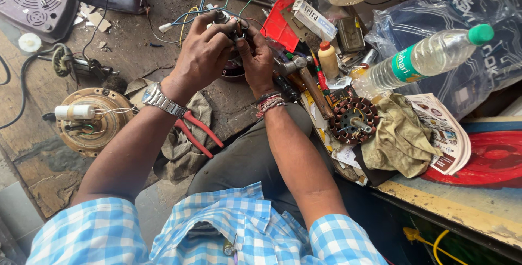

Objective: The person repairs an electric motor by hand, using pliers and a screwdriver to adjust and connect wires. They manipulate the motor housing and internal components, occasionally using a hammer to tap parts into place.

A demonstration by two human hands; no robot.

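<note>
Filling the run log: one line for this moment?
left hand: grips small wired part | right hand: fingers on same part | pliers: lying on cloth

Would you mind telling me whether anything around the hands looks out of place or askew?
The plastic water bottle lies tilted on its side across the cluttered bench instead of standing. The red-handled pliers lie on a crumpled cloth on the ground. Both the left hand and right hand grip a small wired part; nothing looks spilled.

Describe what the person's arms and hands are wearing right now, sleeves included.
Both arms are bare below short sleeves of a blue-and-white checked shirt. The left hand has a silver metal wristwatch on its wrist. The right hand has red and pale thread bands around its wrist. No gloves or rings visible.
</note>
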